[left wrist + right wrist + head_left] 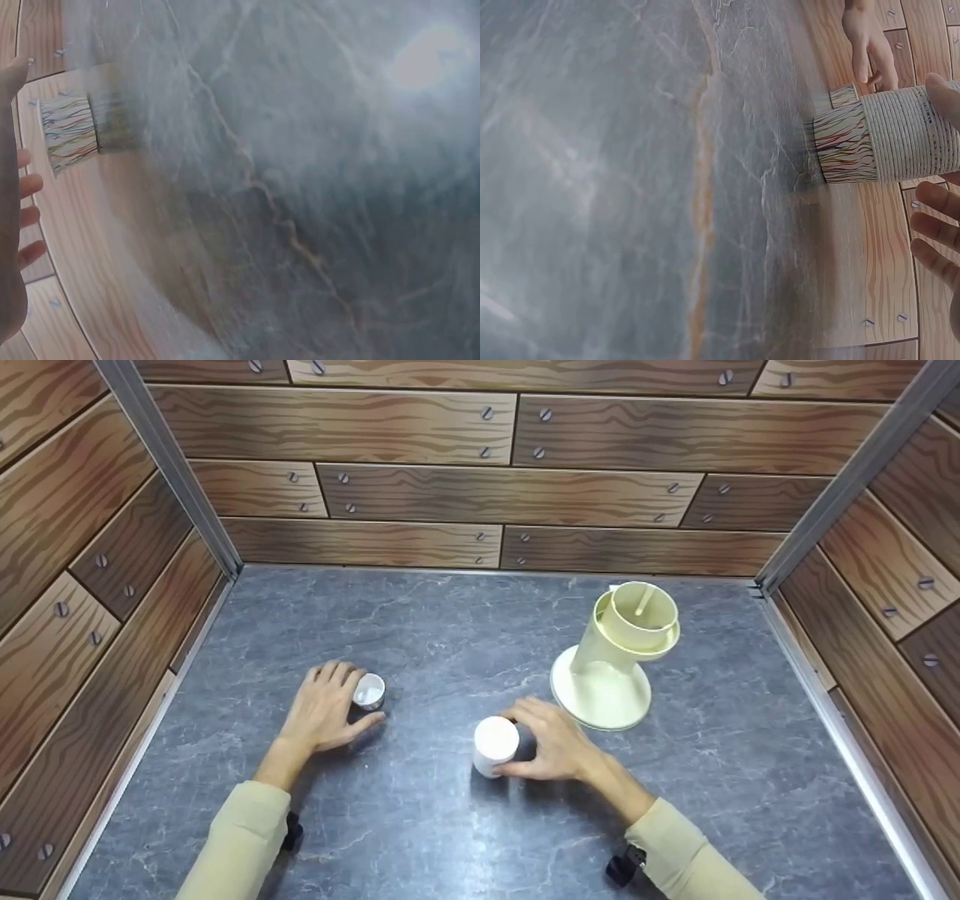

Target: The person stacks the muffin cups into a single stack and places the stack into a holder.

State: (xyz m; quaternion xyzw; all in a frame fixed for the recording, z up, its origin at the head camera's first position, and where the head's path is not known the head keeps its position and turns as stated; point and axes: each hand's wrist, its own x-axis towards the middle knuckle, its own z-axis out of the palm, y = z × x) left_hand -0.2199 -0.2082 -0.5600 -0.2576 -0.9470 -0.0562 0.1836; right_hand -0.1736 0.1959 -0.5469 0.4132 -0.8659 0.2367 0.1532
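A small white paper cup [369, 691] stands upright on the grey marbled table, and its side bears streaky coloured lines in the left wrist view. My left hand [327, 709] lies beside it, thumb and fingers spread around its near side; in the left wrist view the fingers [30, 214] look apart from the cup. My right hand [553, 742] holds an upright stack of paper cups [495, 742] between thumb and forefinger. In the right wrist view the stack [911, 135] shows many nested rims, while the other fingers [935, 225] stand away from it.
A pale yellow plastic stand [602, 697] with a round base, a leaning column and a ring-shaped holder stands behind my right hand. Wood-patterned walls [420, 491] with metal edge strips [847, 735] enclose the table at the back and both sides.
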